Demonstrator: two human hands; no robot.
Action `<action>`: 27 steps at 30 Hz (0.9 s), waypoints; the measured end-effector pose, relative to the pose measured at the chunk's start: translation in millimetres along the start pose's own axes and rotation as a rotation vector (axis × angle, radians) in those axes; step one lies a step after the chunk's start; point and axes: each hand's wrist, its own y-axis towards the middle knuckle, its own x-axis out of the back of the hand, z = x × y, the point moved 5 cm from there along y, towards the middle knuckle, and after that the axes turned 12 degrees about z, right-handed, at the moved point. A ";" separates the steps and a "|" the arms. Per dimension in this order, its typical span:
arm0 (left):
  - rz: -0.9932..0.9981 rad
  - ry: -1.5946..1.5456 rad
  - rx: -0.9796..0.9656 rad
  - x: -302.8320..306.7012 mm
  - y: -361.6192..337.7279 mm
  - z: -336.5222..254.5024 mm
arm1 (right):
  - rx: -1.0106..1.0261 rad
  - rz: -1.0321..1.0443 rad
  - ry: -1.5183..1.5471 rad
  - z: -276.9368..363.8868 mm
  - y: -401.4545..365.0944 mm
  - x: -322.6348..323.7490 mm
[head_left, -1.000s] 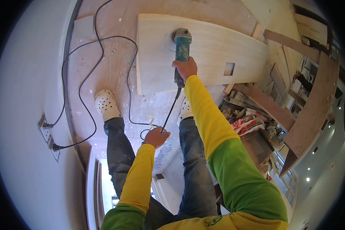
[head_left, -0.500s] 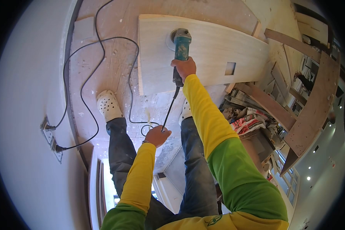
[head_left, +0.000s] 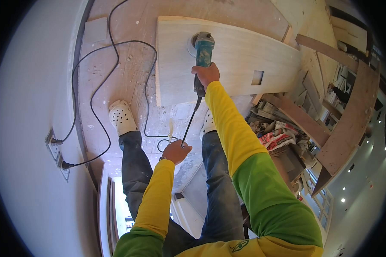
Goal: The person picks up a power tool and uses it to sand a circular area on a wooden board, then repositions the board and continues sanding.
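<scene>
My right hand (head_left: 206,74) is wrapped round the dark rear body of a teal angle grinder (head_left: 204,50), arm stretched out ahead of me. The grinder's round disc (head_left: 191,44) lies over the pale wooden panel (head_left: 240,51), near the panel's left end; the tool's head partly hides it. From the grinder's back end a black power cord (head_left: 189,124) runs down to my left hand (head_left: 176,151), whose fingers are closed round it. A square cutout (head_left: 257,77) shows in the panel's lower right part.
Two plugs sit in wall sockets (head_left: 58,154) at left, and black cable (head_left: 92,103) loops over the dusty floor. My white clogs (head_left: 123,117) stand below the panel. Wooden boards (head_left: 347,124), debris and a printed sack (head_left: 276,139) crowd the right. Another person's arm (head_left: 341,94) shows far right.
The view has shifted very slightly. Both hands keep their holds, and the grinder stays at nearly the same place on the panel.
</scene>
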 end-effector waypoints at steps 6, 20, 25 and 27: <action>-0.003 0.000 -0.006 1.8 -3.2 -1.8 | 0.055 -0.070 -0.077 4.4 -0.7 1.2; 0.012 0.003 0.013 3.1 -8.4 -5.9 | 0.005 -0.066 -0.199 12.8 -12.0 0.1; 0.025 0.009 -0.002 1.3 -5.5 -1.1 | 0.009 -0.075 -0.225 12.7 -15.5 -0.6; 0.025 0.009 -0.011 0.3 -4.8 0.6 | 0.011 -0.072 -0.229 11.6 -15.1 -1.0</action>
